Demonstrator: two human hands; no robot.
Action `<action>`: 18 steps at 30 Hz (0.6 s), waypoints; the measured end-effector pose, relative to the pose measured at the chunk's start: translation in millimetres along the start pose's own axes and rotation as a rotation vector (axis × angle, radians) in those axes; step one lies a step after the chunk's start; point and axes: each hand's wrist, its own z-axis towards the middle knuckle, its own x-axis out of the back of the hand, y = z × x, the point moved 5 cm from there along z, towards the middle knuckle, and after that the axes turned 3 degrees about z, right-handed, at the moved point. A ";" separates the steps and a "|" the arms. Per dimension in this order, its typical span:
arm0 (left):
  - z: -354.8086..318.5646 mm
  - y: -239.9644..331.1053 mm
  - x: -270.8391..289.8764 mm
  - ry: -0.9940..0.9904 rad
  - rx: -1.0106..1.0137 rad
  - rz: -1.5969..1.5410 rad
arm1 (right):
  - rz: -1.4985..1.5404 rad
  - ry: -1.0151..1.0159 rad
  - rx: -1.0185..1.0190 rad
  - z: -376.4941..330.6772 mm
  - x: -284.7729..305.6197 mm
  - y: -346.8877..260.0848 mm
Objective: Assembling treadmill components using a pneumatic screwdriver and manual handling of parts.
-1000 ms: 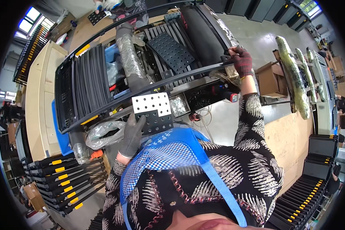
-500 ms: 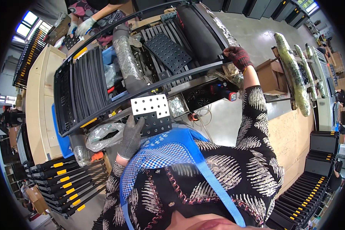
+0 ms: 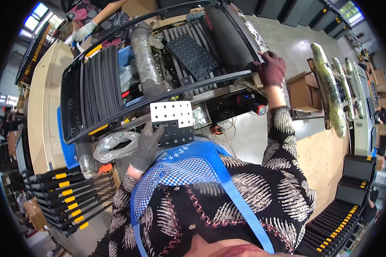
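Observation:
In a grey glove, my left hand [image 3: 146,149] closes on the edge of a perforated plate [image 3: 176,135] in front of my blue apron [image 3: 188,160]. The plate is black, with a white L-shaped area along its top and right side; I cannot tell whether that is a second piece. My right hand [image 3: 272,70], in a dark red glove, has its fingers curled at the near right corner of a long black metal frame [image 3: 193,88]. That frame lies over the cluttered workbench. Another black perforated plate [image 3: 191,56] rests inside the frame's outline.
Black strips [image 3: 99,83] and a plastic-wrapped roll [image 3: 145,55] fill the bench. A power drill [image 3: 255,106] lies by a tray of small parts [image 3: 200,116]. A clear plastic bag [image 3: 116,146] is beside my left hand. Across the bench, a co-worker's gloved hand [image 3: 85,32] shows.
My right hand has shifted slightly, with more of its back now showing at the frame corner. My left hand still holds the plate. The co-worker's hands have moved left.

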 end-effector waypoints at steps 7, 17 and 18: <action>3.0 14.0 -10.3 -0.166 -0.176 -0.137 | 1.191 -0.812 -0.575 -128.7 -25.1 -118.0; 23.6 -38.8 -51.6 -0.105 0.397 -0.654 | 1.845 -1.008 -1.136 -181.3 -70.8 -144.2; 22.4 -40.5 -51.5 -0.095 0.398 -0.663 | 1.892 -0.823 -1.279 -176.2 -75.6 -136.8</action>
